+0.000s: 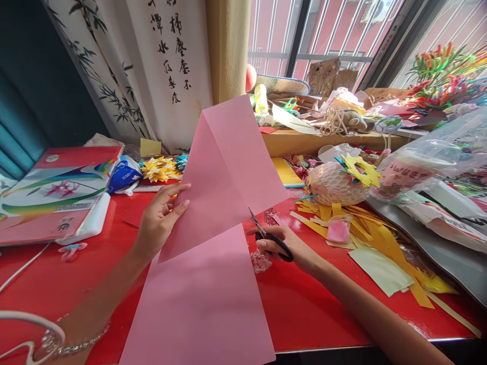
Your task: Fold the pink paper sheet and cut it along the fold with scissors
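Note:
My left hand [163,215] pinches the left edge of a pink sheet of paper [216,177], which is lifted and has a crease running down it. A pair of scissors [276,244] with black handles is in my right hand [292,246], fingers through the loops. The scissor tips meet the lower right edge of the raised sheet; whether the blades are parted is hard to make out. Below it, another pink sheet [213,304] lies flat on the red table and reaches its front edge. Whether the two pink pieces join is hidden.
Yellow paper strips [373,228], a pale green paper piece [380,268] and a small pink packet [338,229] lie on the right. Behind them sits a round woven object [335,183]. A large pad [57,192] and a yellow folded-paper ornament [160,169] are at left.

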`<move>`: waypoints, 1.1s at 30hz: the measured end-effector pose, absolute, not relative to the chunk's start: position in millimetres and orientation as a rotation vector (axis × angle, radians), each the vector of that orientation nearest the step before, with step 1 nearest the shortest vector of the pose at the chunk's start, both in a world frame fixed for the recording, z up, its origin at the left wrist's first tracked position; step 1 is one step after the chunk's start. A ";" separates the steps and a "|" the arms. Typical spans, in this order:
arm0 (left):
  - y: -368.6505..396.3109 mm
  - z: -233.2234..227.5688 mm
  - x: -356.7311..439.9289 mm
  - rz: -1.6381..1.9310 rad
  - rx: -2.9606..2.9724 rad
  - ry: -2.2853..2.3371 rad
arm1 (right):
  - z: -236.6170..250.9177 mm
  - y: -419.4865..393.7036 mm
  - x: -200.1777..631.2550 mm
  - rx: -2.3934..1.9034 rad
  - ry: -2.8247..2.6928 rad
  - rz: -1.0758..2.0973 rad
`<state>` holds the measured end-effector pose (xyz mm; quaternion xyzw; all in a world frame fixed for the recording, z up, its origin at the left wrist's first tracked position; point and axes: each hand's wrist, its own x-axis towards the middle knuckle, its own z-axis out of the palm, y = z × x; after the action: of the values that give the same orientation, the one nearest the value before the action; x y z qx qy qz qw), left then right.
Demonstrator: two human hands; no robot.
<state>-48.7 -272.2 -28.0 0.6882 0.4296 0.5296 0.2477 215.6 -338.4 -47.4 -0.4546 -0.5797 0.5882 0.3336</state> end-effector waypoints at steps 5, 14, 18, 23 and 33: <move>-272.9 -27.4 -48.7 1.425 1.846 1.182 | -48.2 -339.0 215.4 -1.163 -1.526 1.536; -272.5 -28.7 -48.9 1.440 1.796 1.144 | -49.7 -339.5 212.0 -1.139 -1.492 1.516; -271.2 -29.3 -48.9 1.457 1.806 1.138 | -54.0 -338.5 212.7 -1.088 -1.507 1.504; -270.6 -29.3 -50.1 1.457 1.816 1.152 | -59.9 -336.3 213.8 -1.086 -1.537 1.468; -268.2 -31.2 -49.2 1.450 1.693 1.175 | -52.9 -339.6 210.1 -1.125 -1.510 1.500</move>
<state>-49.2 -268.2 -31.2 0.6396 0.4441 0.5479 0.3058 210.1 -339.6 -52.9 -0.4363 -0.5855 0.5816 0.3586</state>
